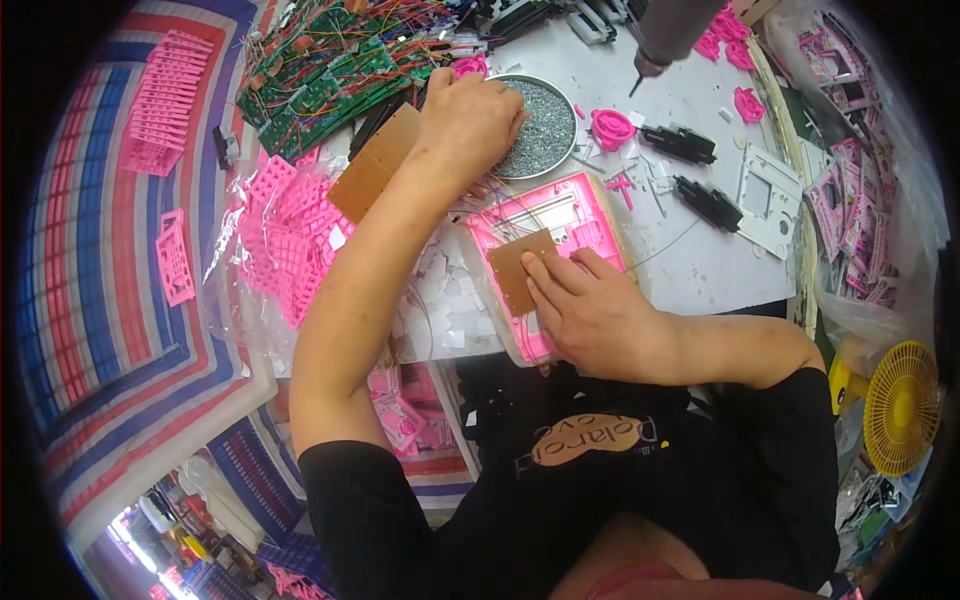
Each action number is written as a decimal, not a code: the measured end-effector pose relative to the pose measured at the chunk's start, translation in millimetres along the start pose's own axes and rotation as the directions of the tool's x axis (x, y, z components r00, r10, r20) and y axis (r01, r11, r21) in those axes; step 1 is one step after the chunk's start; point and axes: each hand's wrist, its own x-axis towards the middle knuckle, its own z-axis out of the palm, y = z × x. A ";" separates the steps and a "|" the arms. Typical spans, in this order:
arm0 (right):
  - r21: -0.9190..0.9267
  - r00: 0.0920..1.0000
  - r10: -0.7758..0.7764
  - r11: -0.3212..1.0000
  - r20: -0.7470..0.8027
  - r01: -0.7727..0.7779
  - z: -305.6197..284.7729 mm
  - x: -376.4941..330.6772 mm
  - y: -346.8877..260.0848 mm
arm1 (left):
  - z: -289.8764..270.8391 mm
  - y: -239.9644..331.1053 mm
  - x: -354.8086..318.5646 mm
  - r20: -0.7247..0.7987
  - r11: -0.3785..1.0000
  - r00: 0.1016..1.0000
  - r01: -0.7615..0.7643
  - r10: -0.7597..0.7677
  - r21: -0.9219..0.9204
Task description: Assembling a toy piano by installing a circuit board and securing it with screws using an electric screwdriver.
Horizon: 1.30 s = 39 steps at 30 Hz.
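My left hand reaches to the left side of a round tin full of small metal screws. Its fingers are curled together at the screws, and anything between the fingertips is hidden. With bunched fingers, my right hand holds a brown circuit board down on an open pink plastic housing. The board covers part of the housing, whose upper end shows a slotted strip. Thin wires run across the housing near the board's upper edge.
An electric screwdriver hangs point down at the upper right. Green circuit boards with wires are heaped at the far left, above pink grids in clear plastic. Black parts and a white frame lie right. A yellow fan stands lower right.
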 end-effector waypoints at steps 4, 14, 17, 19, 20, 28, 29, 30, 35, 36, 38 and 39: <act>0.036 0.999 0.003 0.999 0.032 -0.004 -1.4 2.2 -1.3 | -11.1 -1.2 -4.1 -0.044 0.979 0.988 0.141 -0.149 -0.150; 0.295 0.971 0.091 0.955 -0.219 -0.022 15.7 1.6 14.1 | -72.7 119.0 -129.7 0.024 0.813 0.932 0.329 -0.363 -0.480; 0.482 0.998 0.050 0.876 -0.047 -0.021 -2.8 4.2 38.1 | -60.3 130.8 -145.2 0.064 0.742 0.890 0.414 -0.452 -0.527; 0.709 0.989 0.132 0.691 0.072 -0.144 -42.6 0.4 81.7 | -60.1 136.6 -148.7 0.084 0.705 0.856 0.471 -0.510 -0.530; 0.640 0.869 0.346 0.767 -0.353 -0.045 -58.0 3.5 109.8 | -60.8 137.9 -147.3 0.078 0.700 0.853 0.473 -0.516 -0.535; 0.807 0.566 0.644 0.587 -0.515 0.066 -126.0 76.8 274.9 | -55.0 142.3 -149.8 -0.014 0.763 0.887 0.389 -0.462 -0.516; 0.821 0.615 0.622 0.566 -0.484 0.074 -123.0 85.2 264.9 | -54.2 142.8 -151.0 -0.011 0.765 0.884 0.397 -0.467 -0.507; 0.794 0.662 0.610 0.607 -0.435 -0.038 -122.2 90.9 253.1 | -53.3 143.5 -151.2 -0.009 0.768 0.883 0.403 -0.469 -0.498; 0.941 0.836 0.442 0.247 -0.323 0.233 -88.4 84.1 127.2 | -50.7 143.3 -159.6 -0.008 0.725 0.854 0.436 -0.520 -0.533; 0.942 0.823 0.461 0.216 -0.332 0.259 -73.1 77.3 99.1 | -49.2 143.1 -158.0 -0.019 0.722 0.855 0.426 -0.519 -0.546; 0.928 0.790 0.494 0.117 -0.363 0.354 -47.0 57.0 51.7 | -48.1 144.6 -154.0 -0.030 0.709 0.854 0.412 -0.520 -0.572; 0.914 0.790 0.479 0.073 -0.382 0.398 -39.7 51.1 41.0 | -47.7 145.2 -153.6 -0.030 0.701 0.849 0.415 -0.527 -0.580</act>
